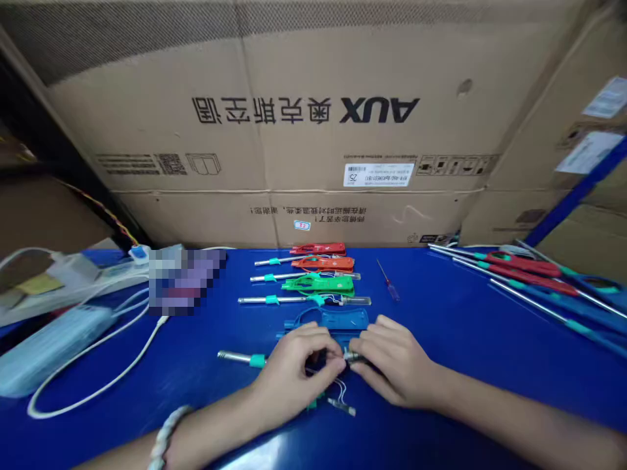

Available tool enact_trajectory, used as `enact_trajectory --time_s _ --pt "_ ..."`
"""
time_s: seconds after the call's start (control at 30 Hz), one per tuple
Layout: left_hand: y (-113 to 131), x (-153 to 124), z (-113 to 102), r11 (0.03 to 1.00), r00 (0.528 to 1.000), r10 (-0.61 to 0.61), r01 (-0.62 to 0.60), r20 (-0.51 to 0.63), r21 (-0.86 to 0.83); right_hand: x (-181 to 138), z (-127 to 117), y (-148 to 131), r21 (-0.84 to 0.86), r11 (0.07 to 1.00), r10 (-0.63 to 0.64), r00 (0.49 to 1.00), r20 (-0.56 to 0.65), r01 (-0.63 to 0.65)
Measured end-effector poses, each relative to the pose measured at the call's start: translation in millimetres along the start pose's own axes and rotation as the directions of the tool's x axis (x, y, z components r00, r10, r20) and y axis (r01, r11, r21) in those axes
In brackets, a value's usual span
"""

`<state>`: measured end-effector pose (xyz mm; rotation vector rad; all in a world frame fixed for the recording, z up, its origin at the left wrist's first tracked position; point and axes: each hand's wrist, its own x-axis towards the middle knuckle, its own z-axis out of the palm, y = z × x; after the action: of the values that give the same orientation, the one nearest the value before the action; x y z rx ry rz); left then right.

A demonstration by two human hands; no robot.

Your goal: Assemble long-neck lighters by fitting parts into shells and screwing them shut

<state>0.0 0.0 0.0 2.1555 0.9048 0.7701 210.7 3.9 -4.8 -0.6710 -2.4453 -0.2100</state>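
My left hand (304, 365) is closed in a pinch, thumb and forefinger meeting at a small metal-ended lighter part (353, 356). My right hand (399, 359) has its fingers wrapped round the other end of that part, hiding most of it. A metal lighter tube (234, 356) with a teal collar (257, 360) runs under my left hand. Thin white wires and a small clear-and-metal piece (341, 407) lie below the hands. Just beyond my fingers is a blue plastic handle shell (337, 319), with another blue piece partly covered by the hands.
Past the hands lie green (321, 284), orange (326, 264) and red (321, 249) handle shells with metal tubes (255, 300). A screwdriver (392, 289) is to their right. Long lighters (533, 267) are heaped at right. Power bank (59, 346) and cable lie left; a cardboard wall (294, 150) stands behind.
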Motion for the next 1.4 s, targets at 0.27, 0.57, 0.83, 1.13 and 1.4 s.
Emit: enact_trajectory --time_s 0.27,0.57,0.83,1.13,1.4 --pt "-0.1 5.3 0.8 0.999 1.0 0.013 -0.012 -0.011 0.033 -3.1 0.7 -0.8 0.006 1.0 0.002 1.0 0.007 -0.002" --pt "4.4 3.3 -2.6 0.998 0.999 0.024 -0.021 -0.046 0.06 -2.6 0.0 -1.5 0.022 1.0 0.001 1.0 0.013 -0.002" --pt "1.6 41.3 -21.0 0.929 0.993 0.113 -0.116 0.028 0.352 -2.5 2.6 -0.1 0.036 0.999 -0.014 1.0 0.023 0.013" --pt "-3.8 72.8 -21.4 0.725 0.938 0.252 -0.347 0.24 0.595 -3.0 3.1 -0.8 0.046 0.999 0.001 1.0 0.028 -0.002" --pt "-5.0 18.9 -60.0 0.854 0.958 0.145 -0.248 0.248 0.458 -3.0 2.9 0.0 0.065 0.997 0.035 0.999 0.034 -0.037"
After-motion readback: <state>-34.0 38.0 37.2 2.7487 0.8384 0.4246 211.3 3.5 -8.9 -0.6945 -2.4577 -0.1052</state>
